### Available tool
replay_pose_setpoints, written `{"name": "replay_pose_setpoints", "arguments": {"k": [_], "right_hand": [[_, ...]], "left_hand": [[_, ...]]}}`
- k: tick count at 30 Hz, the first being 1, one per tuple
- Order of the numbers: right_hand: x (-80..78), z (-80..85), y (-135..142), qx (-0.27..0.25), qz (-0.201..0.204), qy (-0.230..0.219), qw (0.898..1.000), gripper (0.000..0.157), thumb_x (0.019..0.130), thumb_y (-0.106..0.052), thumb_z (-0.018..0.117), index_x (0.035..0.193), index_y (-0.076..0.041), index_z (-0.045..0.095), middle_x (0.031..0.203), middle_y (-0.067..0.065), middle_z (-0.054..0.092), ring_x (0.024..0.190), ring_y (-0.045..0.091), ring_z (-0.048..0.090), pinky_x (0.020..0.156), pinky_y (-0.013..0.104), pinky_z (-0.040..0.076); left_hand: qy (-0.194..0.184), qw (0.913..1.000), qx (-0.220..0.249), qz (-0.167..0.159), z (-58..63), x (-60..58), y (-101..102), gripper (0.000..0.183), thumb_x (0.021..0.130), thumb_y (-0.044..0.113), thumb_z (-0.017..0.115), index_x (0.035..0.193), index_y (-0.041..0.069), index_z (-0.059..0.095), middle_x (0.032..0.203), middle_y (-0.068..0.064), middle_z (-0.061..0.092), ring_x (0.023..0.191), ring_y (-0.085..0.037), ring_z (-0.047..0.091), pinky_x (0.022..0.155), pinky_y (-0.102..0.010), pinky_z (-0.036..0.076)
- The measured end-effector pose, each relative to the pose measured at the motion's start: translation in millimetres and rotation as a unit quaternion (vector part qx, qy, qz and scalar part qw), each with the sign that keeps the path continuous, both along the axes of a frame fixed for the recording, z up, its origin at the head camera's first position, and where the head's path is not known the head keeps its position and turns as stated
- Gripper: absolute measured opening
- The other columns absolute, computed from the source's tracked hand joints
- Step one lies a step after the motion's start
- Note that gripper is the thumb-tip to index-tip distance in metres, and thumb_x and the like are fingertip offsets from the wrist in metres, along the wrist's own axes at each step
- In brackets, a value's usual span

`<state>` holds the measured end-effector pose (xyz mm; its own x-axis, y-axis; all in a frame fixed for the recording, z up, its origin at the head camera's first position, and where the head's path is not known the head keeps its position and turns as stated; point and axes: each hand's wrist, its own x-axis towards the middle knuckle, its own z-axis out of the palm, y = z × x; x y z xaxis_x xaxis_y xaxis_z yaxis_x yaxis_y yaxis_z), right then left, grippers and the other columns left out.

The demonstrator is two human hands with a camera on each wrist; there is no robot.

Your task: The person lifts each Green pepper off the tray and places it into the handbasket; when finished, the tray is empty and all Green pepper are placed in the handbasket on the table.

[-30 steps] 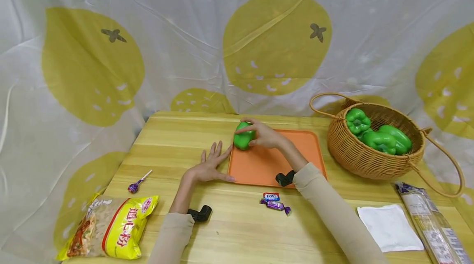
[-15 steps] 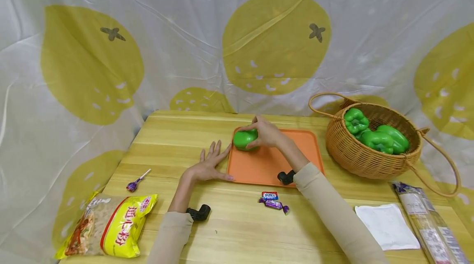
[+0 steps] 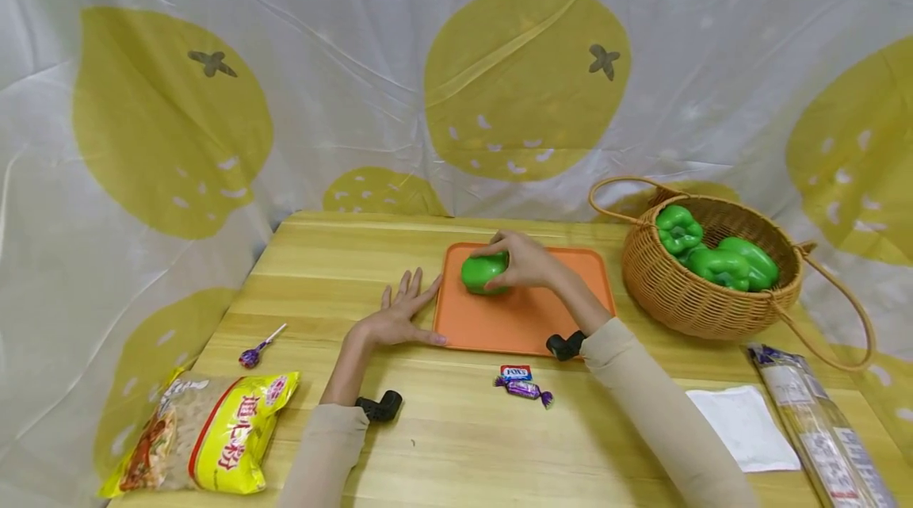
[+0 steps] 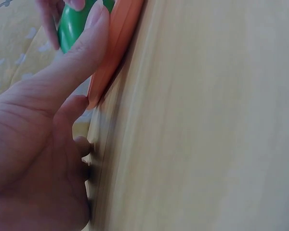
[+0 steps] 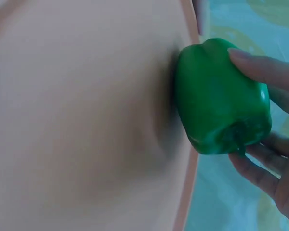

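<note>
On the left part of an orange tray point(image 3: 528, 326) is a green bell pepper point(image 3: 479, 275). My right hand point(image 3: 529, 262) grips it from above, thumb on the near side and fingers on the far side. The right wrist view shows the pepper point(image 5: 216, 96) lying on its side against the tray, its stem end facing the fingers. Beside the tray's left edge, my left hand point(image 3: 395, 322) rests with its fingers spread. In the left wrist view, its thumb and index finger touch the tray's rim point(image 4: 116, 43).
A wicker basket point(image 3: 678, 302) with several green peppers point(image 3: 720, 266) stands right of the tray. Two wrapped candies point(image 3: 523, 389) lie in front. At left are a lollipop point(image 3: 250, 357) and a yellow food bag point(image 3: 221, 437); at right, a white cloth point(image 3: 745, 429) and a long clear package point(image 3: 820, 429).
The right hand has tipped the pepper from upright onto its side and shifted it right, inward from the tray's left edge. My left hand stays at the tray's edge.
</note>
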<state>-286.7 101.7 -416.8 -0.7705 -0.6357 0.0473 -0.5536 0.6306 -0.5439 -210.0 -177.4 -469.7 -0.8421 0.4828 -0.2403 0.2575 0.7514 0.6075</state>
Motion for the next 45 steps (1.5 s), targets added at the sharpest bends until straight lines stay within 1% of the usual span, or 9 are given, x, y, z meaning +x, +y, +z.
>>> {"name": "replay_pose_setpoints", "arguments": {"k": [7,16,24,27,30,34,39,43,45], "right_hand": [[14.7,14.7,37.7,-0.034,0.020,-0.009,0.999,0.054,0.074,-0.029,0.084,0.125,-0.027,0.067,0.114,0.003,0.054,0.103,0.021,0.053,0.085,0.037,0.050],[35.7,48.2,85.2,0.005,0.056,-0.111,0.992,0.053,0.075,-0.027,0.083,0.125,-0.030,0.065,0.121,0.003,0.051,0.110,0.023,0.050,0.087,0.037,0.050],[48.4,80.1,125.6,0.011,0.059,-0.104,0.993,0.052,0.076,-0.036,0.081,0.125,-0.033,0.064,0.121,-0.002,0.054,0.103,0.021,0.055,0.081,0.036,0.052],[52.8,94.7,147.8,0.010,0.025,-0.079,0.996,0.052,0.077,-0.040,0.080,0.125,-0.038,0.062,0.129,-0.005,0.055,0.117,0.024,0.052,0.087,0.043,0.050],[56.5,109.3,172.2,0.015,-0.026,-0.057,0.998,0.051,0.078,-0.040,0.079,0.125,-0.043,0.060,0.127,-0.009,0.056,0.118,0.019,0.051,0.087,0.042,0.049],[59.1,127.2,201.3,0.011,-0.104,-0.045,0.993,0.049,0.084,-0.037,0.074,0.129,-0.044,0.056,0.127,-0.010,0.055,0.098,0.012,0.056,0.075,0.030,0.050],[55.3,142.8,233.9,0.011,-0.194,-0.045,0.980,0.051,0.092,-0.041,0.063,0.140,-0.039,0.047,0.149,0.005,0.043,0.094,0.005,0.062,0.072,0.027,0.050],[49.1,145.6,255.8,0.024,-0.265,-0.061,0.962,0.061,0.092,-0.053,0.057,0.147,-0.034,0.040,0.146,0.014,0.043,0.096,0.017,0.056,0.072,0.031,0.045],[45.3,142.9,265.5,0.023,-0.290,-0.075,0.954,0.069,0.091,-0.057,0.055,0.150,-0.028,0.036,0.149,0.021,0.039,0.110,0.029,0.049,0.079,0.038,0.044]], "left_hand": [[-0.002,1.0000,0.006,-0.003,-0.2,0.4,1.9,0.111,0.078,0.054,0.073,0.156,0.027,0.000,0.159,-0.018,-0.022,0.146,-0.039,-0.025,0.111,-0.067,-0.019],[-0.008,0.9999,0.013,-0.003,-3.5,-0.2,-0.7,0.110,0.079,0.053,0.073,0.156,0.027,-0.001,0.159,-0.019,-0.024,0.145,-0.040,-0.026,0.110,-0.067,-0.020],[-0.003,0.9998,0.017,-0.005,-2.1,1.0,-3.5,0.109,0.080,0.053,0.072,0.156,0.027,-0.001,0.159,-0.017,-0.025,0.145,-0.038,-0.028,0.110,-0.066,-0.021],[0.000,0.9998,0.017,-0.003,-2.2,1.6,-3.3,0.109,0.080,0.053,0.072,0.156,0.027,-0.001,0.159,-0.016,-0.024,0.145,-0.038,-0.028,0.110,-0.066,-0.021],[-0.003,0.9997,0.023,-0.004,-2.2,2.8,-3.4,0.109,0.080,0.052,0.072,0.156,0.027,-0.001,0.159,-0.017,-0.024,0.145,-0.038,-0.028,0.110,-0.067,-0.021],[-0.013,0.9995,0.028,-0.002,-1.2,4.5,-4.8,0.109,0.080,0.053,0.073,0.156,0.028,-0.001,0.159,-0.015,-0.025,0.145,-0.036,-0.030,0.110,-0.065,-0.022],[-0.011,0.9997,0.021,-0.003,-0.1,4.2,-6.1,0.109,0.080,0.052,0.073,0.156,0.028,-0.002,0.159,-0.015,-0.026,0.145,-0.036,-0.030,0.110,-0.065,-0.021],[-0.003,0.9998,0.019,-0.009,-0.4,1.5,-2.9,0.109,0.080,0.053,0.072,0.156,0.027,-0.001,0.159,-0.016,-0.024,0.145,-0.037,-0.028,0.110,-0.066,-0.020],[-0.001,0.9998,0.019,-0.012,-1.0,0.1,-0.5,0.108,0.080,0.053,0.072,0.156,0.027,-0.001,0.159,-0.016,-0.024,0.145,-0.038,-0.028,0.110,-0.067,-0.020]]}}
